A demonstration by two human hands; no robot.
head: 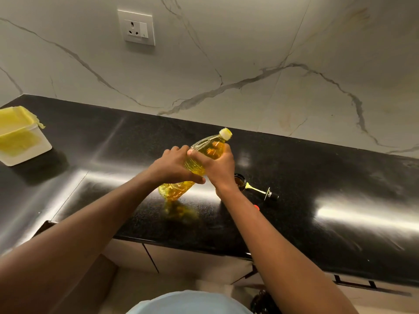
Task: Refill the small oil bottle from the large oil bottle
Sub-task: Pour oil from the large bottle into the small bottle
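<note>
The large oil bottle (197, 164), clear plastic full of yellow oil with a pale yellow cap (225, 133), leans with its top toward the wall, its base just above the black counter (317, 177). My left hand (174, 165) grips its middle from the left. My right hand (218, 165) grips its upper part from the right. Just right of my right wrist stands the small oil bottle (239, 181), dark, with its mouth open; most of it is hidden. Its pourer spout (260, 191) lies on the counter beside it.
A white tub (25, 143) lined with yellow plastic sits at the counter's far left. A small red object (256, 207) peeks out beside my right forearm. A wall socket (137, 27) is on the marble backsplash. Cabinet fronts lie below the counter edge.
</note>
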